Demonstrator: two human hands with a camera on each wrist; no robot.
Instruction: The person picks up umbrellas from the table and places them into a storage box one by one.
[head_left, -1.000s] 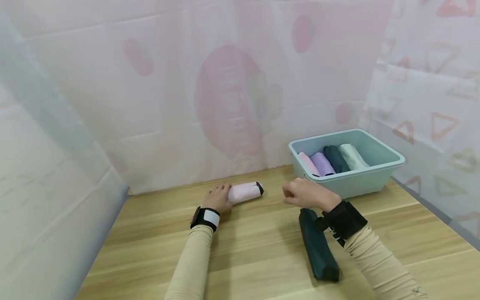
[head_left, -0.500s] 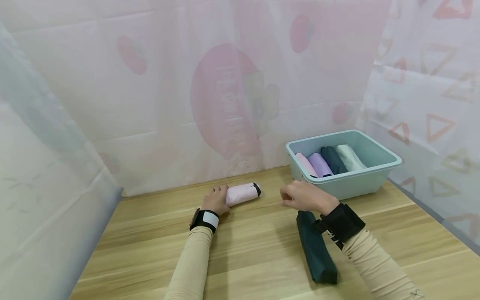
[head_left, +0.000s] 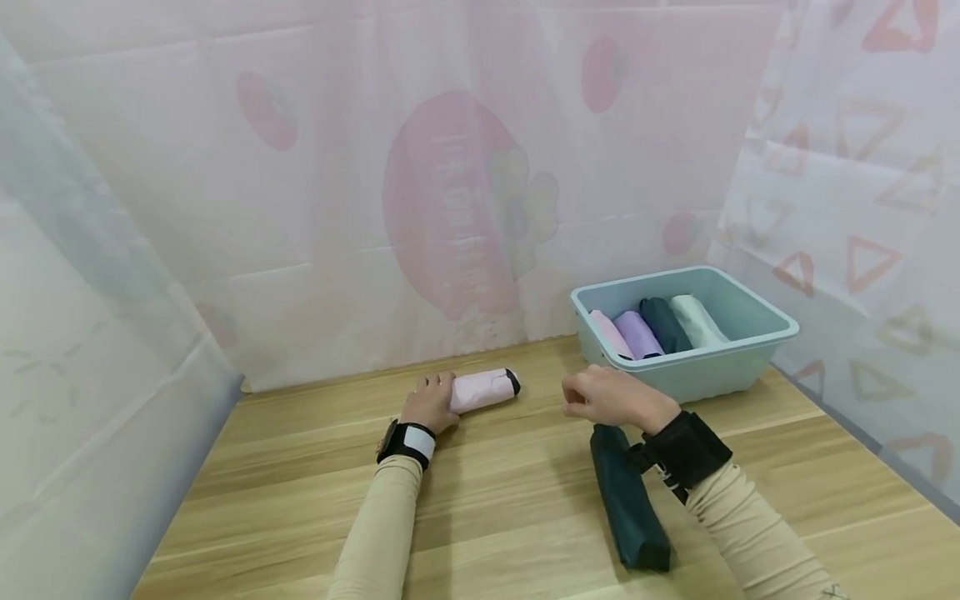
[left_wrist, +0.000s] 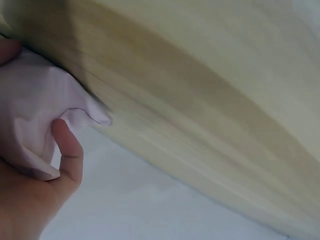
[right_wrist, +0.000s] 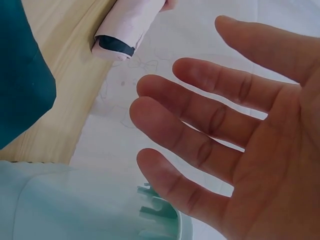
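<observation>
The left hand (head_left: 431, 402) grips one end of a pale pink folded umbrella in a fabric sleeve (head_left: 482, 389), thumb and fingers curled round the cloth — the left wrist view shows the thumb (left_wrist: 69, 150) pressed into the bunched pink fabric; the umbrella lies flat on the light wooden table (head_left: 510, 500), towards the far edge and left of centre, its long axis running left to right and tilted slightly away, with the black-capped end pointing right and a little towards the far wall; the held end points left. The right hand (head_left: 611, 397) hovers above the table to the right of the pink umbrella and apart from it, holding nothing; in the right wrist view its fingers (right_wrist: 200, 115) are spread and loosely bent. Just beneath and nearer than that hand lies a dark green folded umbrella (head_left: 625, 502), its long axis running near to far, the far end under the wrist. At the far right stands a light blue rectangular plastic basin (head_left: 705, 375); inside it four rolled umbrellas lie side by side — pink, lilac, dark green and pale mint. A translucent curtain with pink shapes (head_left: 450, 183) hangs behind the table.
</observation>
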